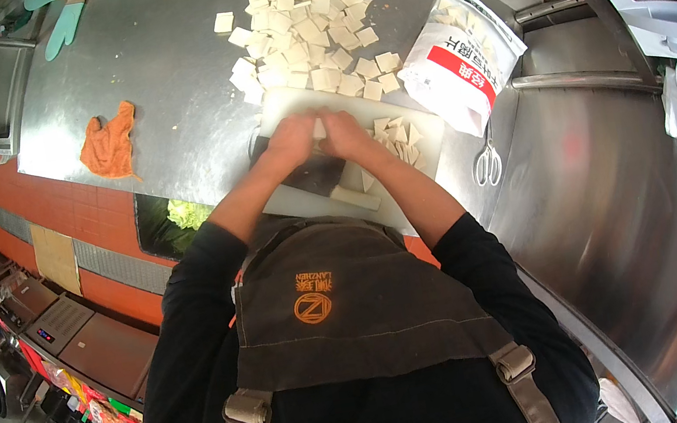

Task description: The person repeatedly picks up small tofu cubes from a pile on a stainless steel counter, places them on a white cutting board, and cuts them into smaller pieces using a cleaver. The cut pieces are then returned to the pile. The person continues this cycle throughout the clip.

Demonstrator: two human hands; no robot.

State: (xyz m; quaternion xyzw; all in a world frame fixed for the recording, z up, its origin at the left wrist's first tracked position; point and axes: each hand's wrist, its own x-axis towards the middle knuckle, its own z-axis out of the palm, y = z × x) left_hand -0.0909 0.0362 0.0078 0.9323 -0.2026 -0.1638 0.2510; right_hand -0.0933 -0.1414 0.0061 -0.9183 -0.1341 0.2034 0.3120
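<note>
Both hands meet at the far part of a white cutting board (432, 130). Between the fingertips of my left hand (292, 139) and my right hand (344, 135) is a small pale stack of tofu slices (319, 128), mostly covered by the fingers. Nearer my body a cleaver (314, 177) lies flat on the board, its pale handle (355, 197) pointing right. Cut tofu pieces (397, 139), some triangular, lie right of my right hand. Beyond the board spreads a large heap of square tofu slices (304, 34), a few overlapping its far edge.
A printed plastic bag (454, 63) of slices stands at the right, with scissors (487, 164) near it. An orange cloth (110, 144) lies left on the steel table (170, 72). Below the table edge, leafy greens (187, 213) sit in a dark container. A steel wall (566, 142) bounds the right.
</note>
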